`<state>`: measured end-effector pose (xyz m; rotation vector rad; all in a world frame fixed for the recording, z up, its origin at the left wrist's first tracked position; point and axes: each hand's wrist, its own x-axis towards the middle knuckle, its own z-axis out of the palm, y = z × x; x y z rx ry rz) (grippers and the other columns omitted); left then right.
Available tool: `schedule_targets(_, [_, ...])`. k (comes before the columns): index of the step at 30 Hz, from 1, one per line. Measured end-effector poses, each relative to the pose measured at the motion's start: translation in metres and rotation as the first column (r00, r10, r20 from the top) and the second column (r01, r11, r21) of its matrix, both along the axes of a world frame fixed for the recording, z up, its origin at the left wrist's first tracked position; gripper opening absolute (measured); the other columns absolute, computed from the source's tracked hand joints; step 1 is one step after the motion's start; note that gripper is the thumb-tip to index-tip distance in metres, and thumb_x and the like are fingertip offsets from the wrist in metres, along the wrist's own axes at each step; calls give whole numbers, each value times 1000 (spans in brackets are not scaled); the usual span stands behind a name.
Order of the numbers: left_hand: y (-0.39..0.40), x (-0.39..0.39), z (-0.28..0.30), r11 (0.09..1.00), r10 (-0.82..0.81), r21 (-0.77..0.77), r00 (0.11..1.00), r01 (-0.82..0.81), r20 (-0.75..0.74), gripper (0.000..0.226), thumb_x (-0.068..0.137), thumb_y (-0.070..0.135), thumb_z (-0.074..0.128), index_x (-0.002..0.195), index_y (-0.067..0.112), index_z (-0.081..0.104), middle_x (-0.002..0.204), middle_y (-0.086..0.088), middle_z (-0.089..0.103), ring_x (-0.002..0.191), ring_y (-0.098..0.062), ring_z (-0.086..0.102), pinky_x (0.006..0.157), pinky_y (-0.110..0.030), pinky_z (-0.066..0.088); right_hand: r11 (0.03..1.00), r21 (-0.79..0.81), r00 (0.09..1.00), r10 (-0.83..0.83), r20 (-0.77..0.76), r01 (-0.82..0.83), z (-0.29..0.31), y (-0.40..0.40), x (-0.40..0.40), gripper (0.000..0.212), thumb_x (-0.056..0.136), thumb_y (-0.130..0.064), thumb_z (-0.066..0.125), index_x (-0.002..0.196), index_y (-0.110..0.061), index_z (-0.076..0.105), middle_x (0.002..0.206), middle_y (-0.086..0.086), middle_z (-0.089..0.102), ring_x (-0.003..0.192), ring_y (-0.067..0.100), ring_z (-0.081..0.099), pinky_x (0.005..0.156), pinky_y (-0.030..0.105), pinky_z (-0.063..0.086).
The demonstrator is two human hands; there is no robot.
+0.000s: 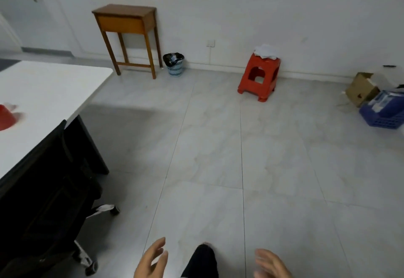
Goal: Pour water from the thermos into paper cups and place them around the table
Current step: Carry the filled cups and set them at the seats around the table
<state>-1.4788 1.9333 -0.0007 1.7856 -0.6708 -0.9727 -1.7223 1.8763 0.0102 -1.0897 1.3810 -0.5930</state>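
A pale tiled floor [273, 157] fills most of the view, with the white desk [43, 94] at the left edge, a black office chair [48, 190] pushed against its near side, and along the far wall a tall wooden side table [129, 21], a red plastic stool [260, 76] with white cloth on top, a blue crate [384, 111] and a small lined waste bin [175, 64]. On the desk's left edge sits a blurred red object [6, 117], only partly in view, which I cannot identify as cup or thermos. At the bottom, over the floor and well apart from the desk, the left hand [150, 260] and right hand [271, 264] each show a slack, spread-fingered grip with nothing in it.
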Motion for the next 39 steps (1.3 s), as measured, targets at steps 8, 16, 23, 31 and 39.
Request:
schedule_targets(8, [-240,37,25,995,31,-95,999,-33,-25,25,83,-4,58,89,19,64,103,-7,64,95,-19,57,70,-13,40,970,-241,997,19,75,0,37,-233,75,40,71,18,59,88,-18,59,82,-16,71,79,-10,62,70,1,44])
schedule_targets(16, [-418,89,3,970,240,-29,971,-240,-11,20,82,-5,58,96,6,66,103,-13,64,93,-24,57,69,-14,43,1000,-20,994,5,107,-3,10,-444,128,30,81,20,45,96,-4,53,109,22,54,96,25,54,64,4,44])
schedule_targets(23, [-563,154,15,897,439,-36,898,-440,-14,21,81,-6,59,93,10,66,100,-12,65,87,-11,60,61,5,41,913,-221,923,371,104,-342,42,-653,236,37,72,21,55,88,-12,57,79,-11,72,70,-7,62,70,7,45])
schedule_targets(31, [-648,251,-4,739,673,53,739,-671,-32,19,84,0,59,99,10,65,101,-7,62,76,20,56,63,8,38,782,13,780,621,72,-624,3,-779,375,29,79,20,47,100,0,50,105,26,51,100,29,50,71,13,43])
schedule_targets(39, [-765,441,25,681,730,-70,683,-729,-25,23,82,-10,57,97,6,64,97,-13,62,77,7,60,62,3,42,591,-273,610,792,18,-759,51,-897,602,36,74,14,59,100,-10,54,101,3,61,81,-12,60,73,4,44])
